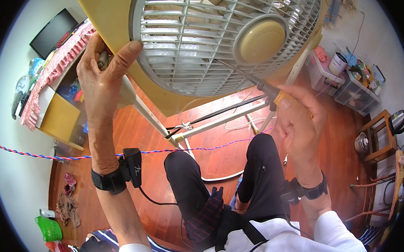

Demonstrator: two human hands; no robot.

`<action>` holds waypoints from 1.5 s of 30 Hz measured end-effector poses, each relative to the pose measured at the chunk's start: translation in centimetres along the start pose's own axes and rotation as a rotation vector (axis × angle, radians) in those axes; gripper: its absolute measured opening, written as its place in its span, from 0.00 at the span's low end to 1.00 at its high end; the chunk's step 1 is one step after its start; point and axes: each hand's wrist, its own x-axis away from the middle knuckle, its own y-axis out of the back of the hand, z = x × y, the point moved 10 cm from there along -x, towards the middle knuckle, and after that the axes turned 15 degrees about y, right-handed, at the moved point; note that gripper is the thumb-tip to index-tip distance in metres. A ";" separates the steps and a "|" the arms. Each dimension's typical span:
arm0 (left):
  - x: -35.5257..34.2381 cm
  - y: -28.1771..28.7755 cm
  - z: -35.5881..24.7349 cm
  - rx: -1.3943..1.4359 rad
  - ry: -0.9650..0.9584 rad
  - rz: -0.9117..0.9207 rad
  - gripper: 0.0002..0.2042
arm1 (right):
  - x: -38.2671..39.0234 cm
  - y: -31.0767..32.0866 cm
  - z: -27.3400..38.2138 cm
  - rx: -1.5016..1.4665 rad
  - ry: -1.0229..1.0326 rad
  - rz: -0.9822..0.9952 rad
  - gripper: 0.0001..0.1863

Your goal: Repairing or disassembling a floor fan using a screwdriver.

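Note:
A box fan [111, 21] with a cream frame and white round grille [184, 45] fills the top of the view on a tubular stand [197, 128]. My left hand [100, 83] grips the left side of the housing, thumb on its front edge and fingers curled behind. My right hand [302, 120] is closed round the orange handle of a thin-tipped tool [265, 87], which looks like a soldering iron. Its long tip points up-left at the lower grille slats; whether it touches them I cannot tell.
A twisted red-blue cable [39, 157] crosses above my knees. Left stand a cabinet [62, 117] with a screen [51, 33] and a green basket [49, 227]. Right are plastic bins [355, 95], a wooden stool [378, 149] with a kettle, and a folded chair [374, 185].

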 end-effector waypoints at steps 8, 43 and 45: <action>0.8 0.6 0.3 -0.045 -0.067 -0.133 0.23 | -0.6 1.1 -3.6 -0.247 -0.309 -0.086 0.13; 2.2 0.1 -0.2 -0.187 -0.293 -0.218 0.22 | 0.4 -7.0 9.3 0.836 0.742 0.368 0.12; 2.2 0.0 0.1 -0.162 -0.291 -0.228 0.22 | -0.9 -5.9 8.2 0.666 0.544 0.296 0.11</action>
